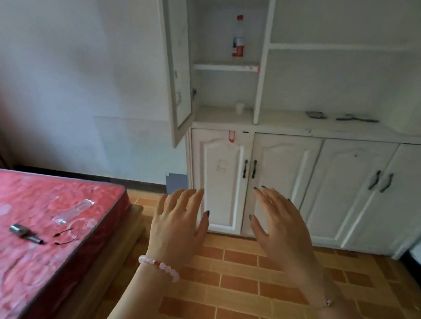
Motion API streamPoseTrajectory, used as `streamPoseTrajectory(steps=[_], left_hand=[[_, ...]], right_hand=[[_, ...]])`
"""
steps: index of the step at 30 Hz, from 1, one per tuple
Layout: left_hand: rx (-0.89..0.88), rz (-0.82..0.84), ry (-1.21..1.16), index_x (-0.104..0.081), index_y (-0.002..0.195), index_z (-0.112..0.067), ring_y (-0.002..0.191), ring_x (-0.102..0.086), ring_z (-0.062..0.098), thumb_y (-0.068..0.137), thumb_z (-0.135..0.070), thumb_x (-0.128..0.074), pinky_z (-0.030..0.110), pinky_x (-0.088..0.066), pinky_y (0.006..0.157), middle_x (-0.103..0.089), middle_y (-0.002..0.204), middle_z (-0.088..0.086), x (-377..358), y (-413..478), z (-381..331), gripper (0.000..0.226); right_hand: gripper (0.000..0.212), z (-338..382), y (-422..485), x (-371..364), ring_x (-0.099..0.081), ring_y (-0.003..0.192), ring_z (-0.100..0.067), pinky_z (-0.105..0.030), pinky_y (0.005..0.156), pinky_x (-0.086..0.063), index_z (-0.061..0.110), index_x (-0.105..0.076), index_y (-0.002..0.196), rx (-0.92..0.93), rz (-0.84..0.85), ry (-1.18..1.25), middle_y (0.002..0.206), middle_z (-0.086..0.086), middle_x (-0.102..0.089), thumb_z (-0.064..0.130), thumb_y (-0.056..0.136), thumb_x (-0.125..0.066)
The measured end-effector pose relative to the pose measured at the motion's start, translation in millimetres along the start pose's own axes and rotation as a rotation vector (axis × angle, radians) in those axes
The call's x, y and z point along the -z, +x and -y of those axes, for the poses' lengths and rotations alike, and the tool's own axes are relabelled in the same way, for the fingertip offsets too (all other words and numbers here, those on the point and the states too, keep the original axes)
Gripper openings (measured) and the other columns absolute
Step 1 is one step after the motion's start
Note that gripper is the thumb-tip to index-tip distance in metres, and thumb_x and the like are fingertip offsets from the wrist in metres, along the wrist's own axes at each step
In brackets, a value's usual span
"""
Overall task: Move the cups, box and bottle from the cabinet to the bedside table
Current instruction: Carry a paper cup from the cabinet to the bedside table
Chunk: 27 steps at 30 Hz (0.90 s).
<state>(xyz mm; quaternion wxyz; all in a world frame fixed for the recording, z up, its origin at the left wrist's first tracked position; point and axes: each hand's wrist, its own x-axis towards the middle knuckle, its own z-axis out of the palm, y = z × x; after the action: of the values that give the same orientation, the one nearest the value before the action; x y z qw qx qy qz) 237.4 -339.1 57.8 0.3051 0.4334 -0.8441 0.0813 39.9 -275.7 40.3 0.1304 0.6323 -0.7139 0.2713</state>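
Logged: red-capped bottle (239, 35), upright on cabinet shelf (223, 67), twelve o'clock from left hand (177, 228) and right hand (281, 224), well apart; fingers (188, 200) splayed, empty.

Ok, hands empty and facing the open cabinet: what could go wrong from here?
1. The bottle is tall and narrow and stands on the upper shelf; a reach upward could knock it over before it is gripped.
2. The open cabinet door juts out left of the shelves, so an arm swinging left with a load may bump it.
3. Only one small cup shows; the other items to move are not in view, so something could be missed.
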Motion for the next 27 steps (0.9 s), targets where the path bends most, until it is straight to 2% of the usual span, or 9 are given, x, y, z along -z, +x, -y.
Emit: streamPoseTrajectory(steps=[4, 9, 15, 18, 22, 27], left_hand=[[-0.066, 0.021, -0.035, -0.061, 0.117, -0.012, 0.103, -0.064, 0.030, 0.086, -0.039, -0.036, 0.055, -0.050, 0.086, -0.067, 0.112, 0.007, -32.4, 58.6, 27.7, 0.049], [-0.145, 0.018, -0.042, -0.060, 0.118, -0.014, 0.106, -0.062, 0.027, 0.086, -0.040, -0.035, 0.049, -0.047, 0.092, -0.066, 0.113, 0.004, -64.5, 126.5, 59.9, 0.048], [-0.199, 0.044, -0.052, -0.061, 0.116, -0.015, 0.103, -0.064, 0.026, 0.085, -0.042, -0.035, 0.048, -0.050, 0.089, -0.067, 0.111, 0.004, -112.2, 179.9, 74.8, 0.049], [-0.191, 0.077, -0.040, -0.062, 0.116, -0.017, 0.102, -0.065, 0.026, 0.085, -0.045, -0.035, 0.048, -0.048, 0.089, -0.068, 0.111, 0.003, -141.7, 207.2, 78.3, 0.050], [-0.190, 0.083, -0.049, -0.060, 0.117, -0.016, 0.103, -0.064, 0.025, 0.085, -0.042, -0.037, 0.047, -0.049, 0.089, -0.067, 0.112, 0.003, -182.5, 247.7, 78.3, 0.048], [-0.172, 0.097, -0.009, -0.059, 0.118, -0.016, 0.104, -0.063, 0.025, 0.085, -0.041, -0.038, 0.047, -0.047, 0.091, -0.066, 0.113, 0.003, -238.3, 306.6, 66.7, 0.047]], right_hand=[[0.055, -7.3, 54.4, -19.8, -0.048, 0.124, -0.025, -0.047, 0.098, -0.043, 0.015, -0.045, 0.133, -0.024, -0.038, -0.050, 0.133, -0.006, -0.052, 0.045, 0.089, -0.030], [0.055, -15.8, 116.4, -41.4, -0.047, 0.125, -0.024, -0.047, 0.098, -0.044, 0.015, -0.046, 0.132, -0.072, -0.088, -0.076, 0.133, -0.006, -0.052, 0.045, 0.089, -0.030], [0.051, -38.0, 168.6, -75.6, -0.051, 0.120, -0.023, -0.042, 0.097, -0.044, 0.014, -0.050, 0.129, -0.105, -0.089, -0.109, 0.129, -0.006, -0.056, 0.042, 0.088, -0.037], [0.049, -56.2, 194.9, -94.2, -0.054, 0.117, -0.025, -0.043, 0.095, -0.046, 0.013, -0.052, 0.126, -0.120, -0.096, -0.098, 0.127, -0.006, -0.057, 0.040, 0.086, -0.043], [0.053, -88.3, 232.5, -120.8, -0.059, 0.111, -0.027, -0.044, 0.090, -0.049, 0.012, -0.056, 0.121, -0.119, -0.093, -0.077, 0.121, -0.008, -0.062, 0.044, 0.086, -0.035], [0.051, -145.1, 292.2, -151.9, -0.058, 0.112, -0.029, -0.047, 0.090, -0.050, 0.009, -0.056, 0.121, -0.072, -0.084, -0.035, 0.121, -0.010, -0.061, 0.040, 0.087, -0.036]])
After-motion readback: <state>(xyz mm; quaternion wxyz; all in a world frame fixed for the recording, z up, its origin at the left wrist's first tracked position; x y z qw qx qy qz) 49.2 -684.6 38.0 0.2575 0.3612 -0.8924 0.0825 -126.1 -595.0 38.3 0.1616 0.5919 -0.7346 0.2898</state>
